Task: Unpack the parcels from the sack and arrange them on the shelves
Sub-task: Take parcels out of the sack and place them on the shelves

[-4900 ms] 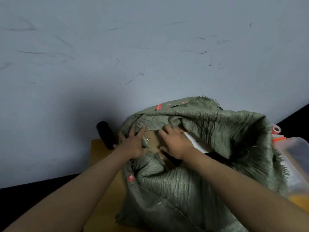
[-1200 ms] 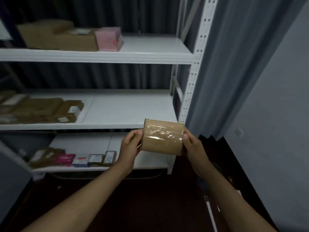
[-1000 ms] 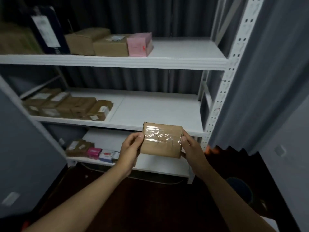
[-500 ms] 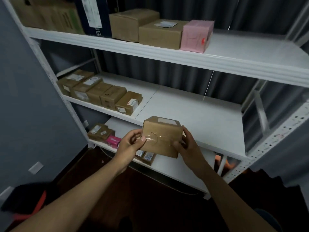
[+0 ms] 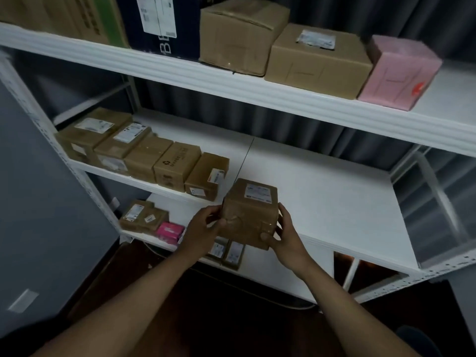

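A small brown taped parcel (image 5: 251, 211) with a white label on top is held between both hands at the front edge of the middle shelf (image 5: 322, 199). My left hand (image 5: 204, 229) grips its left side, thumb on the front face. Curled round its lower right corner is my right hand (image 5: 284, 235). The parcel sits just right of a row of several brown parcels (image 5: 144, 155) on that shelf. The sack is out of view.
The top shelf (image 5: 231, 83) carries large cartons, a brown box (image 5: 318, 60) and a pink box (image 5: 399, 73). The bottom shelf (image 5: 270, 264) holds small parcels and a pink packet (image 5: 168, 231). A grey wall (image 5: 38, 228) stands on the left; dark floor lies below.
I have turned from the sack to the shelves and come closer. The parcel has tipped label-up and moved toward the middle shelf's front edge.
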